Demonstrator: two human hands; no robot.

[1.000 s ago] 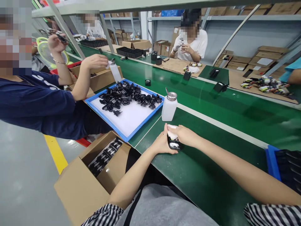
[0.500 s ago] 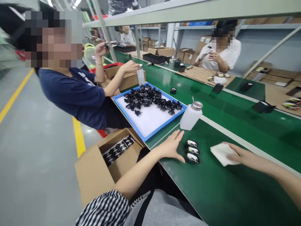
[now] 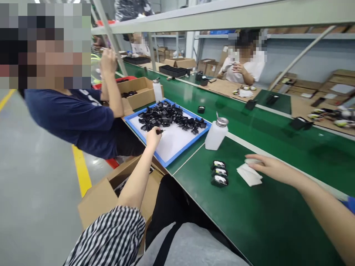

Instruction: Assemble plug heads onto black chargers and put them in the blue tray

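Observation:
My left hand (image 3: 153, 138) reaches over the near edge of the blue-rimmed tray (image 3: 177, 159). Its fingers pinch a small black plug (image 3: 159, 131) with thin metal pins. Many similar black plugs (image 3: 166, 116) lie heaped at the tray's far side. On the right, my right hand (image 3: 263, 165) is at a folded white cloth (image 3: 249, 176), with a pale fold of it between thumb and fingers. Three black pieces with white tops (image 3: 220, 172) stand in a row left of the cloth. Behind them is a white pump bottle (image 3: 216, 135) with a metal top.
A cardboard box (image 3: 97, 201) stands below the table edge, partly behind my left arm. At left a co-worker in a dark blue shirt (image 3: 72, 118) raises a hand. Another bottle (image 3: 157, 91) stands beyond the tray. Across the green table (image 3: 263, 214) sits a person in white (image 3: 244, 66).
My left hand has moved from beside the three black pieces to the tray and taken a plug. My right hand and the cloth have shifted left. The co-worker's hand has left the far bottle.

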